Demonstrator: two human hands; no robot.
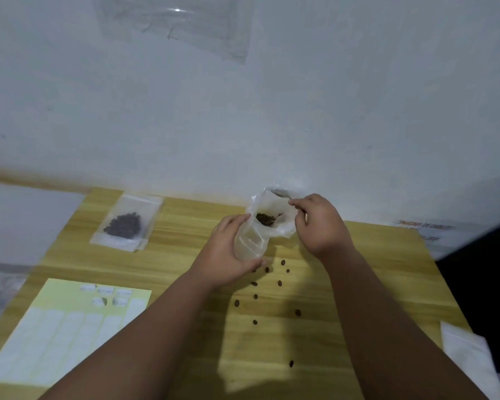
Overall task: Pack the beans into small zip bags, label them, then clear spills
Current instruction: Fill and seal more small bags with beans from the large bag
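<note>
A clear plastic bag (253,243) stands upright on the wooden table (185,226), its mouth open and dark beans (267,219) visible inside. My left hand (225,255) wraps around the bag's lower left side. My right hand (319,223) pinches the bag's upper right rim and holds it open. Several loose beans (255,296) lie scattered on the table in front of the bag. A small sealed zip bag of beans (126,223) lies flat at the back left.
A yellow label sheet (70,327) with white stickers lies at the front left. White paper (471,359) sits at the right edge, and a printed plastic sheet (427,229) at the back right. The white wall (243,111) rises just behind the table.
</note>
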